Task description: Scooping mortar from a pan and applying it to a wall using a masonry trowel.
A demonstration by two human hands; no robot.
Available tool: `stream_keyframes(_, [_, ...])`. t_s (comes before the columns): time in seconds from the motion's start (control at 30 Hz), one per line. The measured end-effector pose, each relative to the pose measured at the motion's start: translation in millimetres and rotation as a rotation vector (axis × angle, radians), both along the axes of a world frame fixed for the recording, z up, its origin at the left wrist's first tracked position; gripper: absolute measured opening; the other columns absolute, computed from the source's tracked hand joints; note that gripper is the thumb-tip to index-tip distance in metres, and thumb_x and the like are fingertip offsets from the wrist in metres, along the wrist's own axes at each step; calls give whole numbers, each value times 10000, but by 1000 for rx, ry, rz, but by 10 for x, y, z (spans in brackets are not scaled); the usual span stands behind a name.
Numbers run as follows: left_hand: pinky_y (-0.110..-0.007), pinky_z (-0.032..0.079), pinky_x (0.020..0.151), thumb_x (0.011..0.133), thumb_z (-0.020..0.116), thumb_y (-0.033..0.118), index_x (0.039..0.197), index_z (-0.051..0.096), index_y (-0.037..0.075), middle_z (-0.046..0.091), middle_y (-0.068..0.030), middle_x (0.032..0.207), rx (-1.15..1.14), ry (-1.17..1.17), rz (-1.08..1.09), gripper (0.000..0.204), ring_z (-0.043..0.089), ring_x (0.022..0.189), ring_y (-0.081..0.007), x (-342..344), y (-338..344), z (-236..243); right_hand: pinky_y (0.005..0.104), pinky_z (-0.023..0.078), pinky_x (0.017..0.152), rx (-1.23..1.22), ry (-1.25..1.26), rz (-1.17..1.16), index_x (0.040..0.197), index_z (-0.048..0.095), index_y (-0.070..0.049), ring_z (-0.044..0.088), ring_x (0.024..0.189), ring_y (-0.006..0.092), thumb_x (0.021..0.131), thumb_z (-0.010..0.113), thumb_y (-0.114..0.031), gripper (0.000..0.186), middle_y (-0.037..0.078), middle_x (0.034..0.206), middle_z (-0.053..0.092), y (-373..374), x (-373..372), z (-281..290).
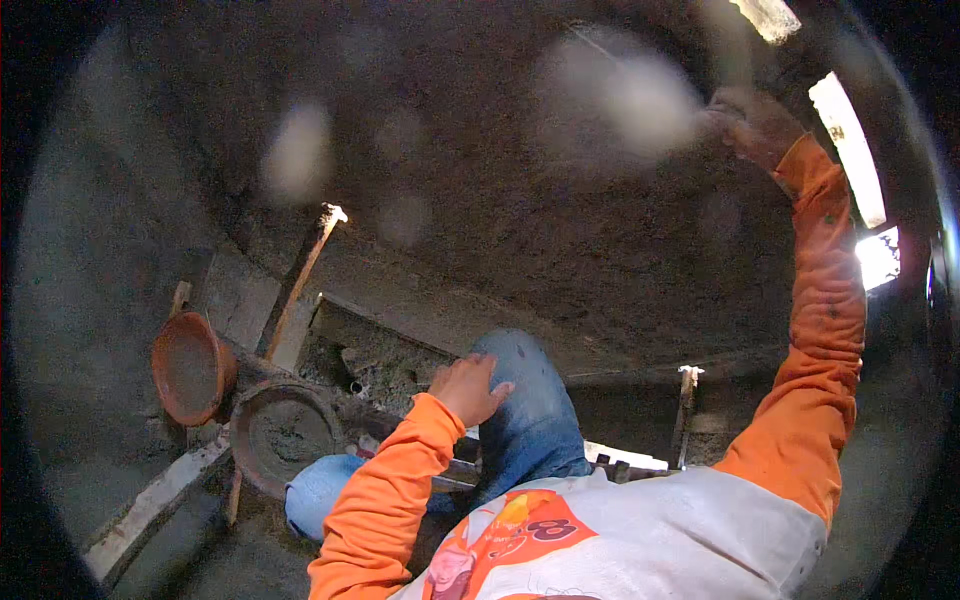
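My left hand lies open on my raised knee in blue jeans, palm down with the thumb apart from the fingers. At the upper right my right hand is lifted on an outstretched arm in an orange sleeve, up at the dark rough wall. Its fingers look curled in. A pale blur covers the space beside them, so whatever they hold is not clear.
To the left, an orange round basin sits near a second grey-filled basin. An upright wooden post and a plank stand around them. Bright openings show at the right. Pale smudges blur the upper picture.
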State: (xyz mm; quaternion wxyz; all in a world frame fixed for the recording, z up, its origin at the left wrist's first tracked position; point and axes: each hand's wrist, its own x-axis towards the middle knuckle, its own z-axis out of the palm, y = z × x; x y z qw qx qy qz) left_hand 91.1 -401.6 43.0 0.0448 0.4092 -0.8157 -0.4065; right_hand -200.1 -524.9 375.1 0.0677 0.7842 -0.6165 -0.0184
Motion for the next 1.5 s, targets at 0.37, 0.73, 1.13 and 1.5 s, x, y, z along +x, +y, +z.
stream_keyframes(0.37, [-435, 429, 836, 829, 517, 427, 1067, 528, 16, 563, -187, 1035, -51, 5, 16, 475, 537, 974, -356, 70, 42, -71, 383, 459, 665, -393, 96, -36, 820, 574, -29, 597, 755, 308, 812, 576, -367, 339, 145, 769, 602, 147, 294, -16])
stream_keyframes(0.73, [-453, 439, 808, 822, 515, 409, 1006, 527, 12, 568, -211, 1001, -48, -29, -3, 438, 551, 949, -362, 88, 249, 36, 387, 466, 585, -421, -114, 329, 809, 562, -58, 579, 689, 306, 793, 619, -267, 218, 137, 760, 573, 113, 1135, -1001])
stream_keyframes(1.13, [-481, 434, 730, 781, 512, 323, 951, 581, 56, 590, -161, 962, 73, -37, -249, 324, 581, 888, -323, -126, 834, -140, 354, 440, 534, 58, -460, 751, 777, 522, -87, 522, 624, 246, 735, 652, -236, 202, 80, 705, 483, 851, 2121, -2323])
stream_keyframes(1.5, [-456, 437, 759, 794, 454, 231, 936, 620, 80, 607, -143, 973, 48, -38, -119, 266, 595, 895, -302, -190, 944, -214, 361, 431, 524, 249, -504, 788, 791, 539, -75, 518, 609, 262, 713, 682, -237, 230, 84, 666, 466, 995, 2152, -2329])
